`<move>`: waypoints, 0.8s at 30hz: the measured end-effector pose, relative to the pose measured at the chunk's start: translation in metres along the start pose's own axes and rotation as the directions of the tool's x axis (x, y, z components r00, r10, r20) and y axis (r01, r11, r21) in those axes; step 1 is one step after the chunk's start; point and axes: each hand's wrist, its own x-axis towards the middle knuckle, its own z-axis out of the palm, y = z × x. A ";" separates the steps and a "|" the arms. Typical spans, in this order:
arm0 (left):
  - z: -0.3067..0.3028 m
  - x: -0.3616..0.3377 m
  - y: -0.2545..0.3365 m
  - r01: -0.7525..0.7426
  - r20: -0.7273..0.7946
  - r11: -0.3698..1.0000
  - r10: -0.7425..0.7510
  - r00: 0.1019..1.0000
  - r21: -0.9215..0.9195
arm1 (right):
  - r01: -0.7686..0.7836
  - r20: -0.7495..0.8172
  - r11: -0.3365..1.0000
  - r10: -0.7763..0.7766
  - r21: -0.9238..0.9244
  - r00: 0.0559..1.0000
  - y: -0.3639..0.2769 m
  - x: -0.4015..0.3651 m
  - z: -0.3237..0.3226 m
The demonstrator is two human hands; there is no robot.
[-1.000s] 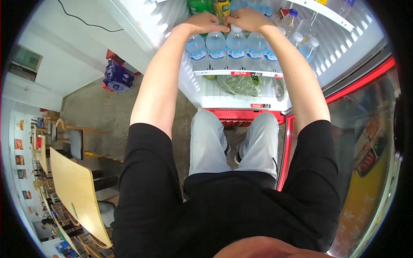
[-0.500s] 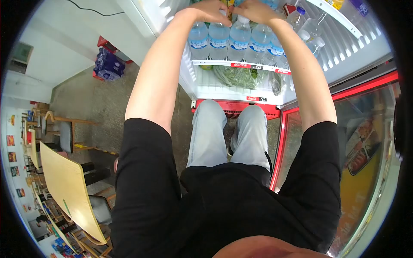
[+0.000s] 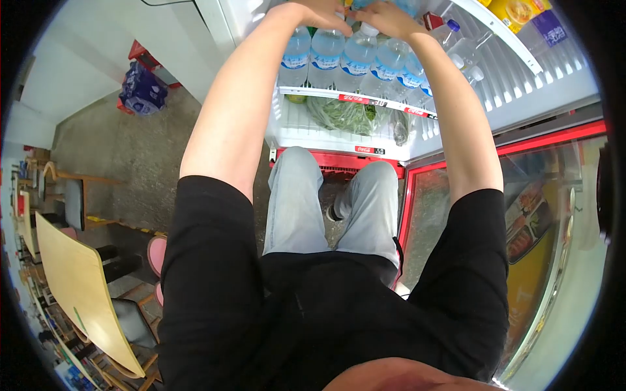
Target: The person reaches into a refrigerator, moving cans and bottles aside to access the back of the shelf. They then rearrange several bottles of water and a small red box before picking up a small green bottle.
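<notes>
Both my hands reach into the open drinks fridge at the top edge of the view, partly cut off. My left hand [image 3: 321,14] is bent over the tops of the front water bottles [image 3: 357,60], its thumb and fingers curled in. Facing it, my right hand [image 3: 385,18] has its fingers bent inward, just above a white bottle cap [image 3: 369,29]. A small yellow thing [image 3: 349,5] shows between the fingertips; what it is and what either hand grips is hidden. The bottles stand upright in a row, with blue-and-white labels.
Bagged green vegetables [image 3: 342,116] lie on the shelf below. The fridge's glass door [image 3: 424,208] is open at right. Yellow packs [image 3: 518,12] sit in an upper rack. Wooden tables [image 3: 85,287] and a purple-wrapped pack [image 3: 142,90] are at left.
The view has shifted, with the fridge and tables now further left in the frame. My hands stay close together above the bottles, in nearly the same pose.
</notes>
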 end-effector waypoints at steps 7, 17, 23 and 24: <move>-0.006 0.001 0.006 0.109 0.038 0.994 -0.110 0.993 0.012 | 0.042 0.021 0.982 -0.047 0.184 0.999 0.002 -0.003 0.004; -0.001 0.002 0.010 0.202 0.009 0.955 -0.208 0.978 0.218 | 0.034 -0.041 0.987 -0.027 0.159 0.999 -0.009 -0.008 0.000; -0.013 0.007 0.019 0.276 0.109 0.925 -0.312 0.944 0.263 | -0.050 -0.012 0.989 0.052 0.141 0.999 -0.023 -0.016 -0.011; -0.016 0.009 0.020 0.250 0.106 0.926 -0.289 0.951 0.284 | -0.054 -0.009 0.989 0.056 0.138 0.998 -0.022 -0.013 -0.012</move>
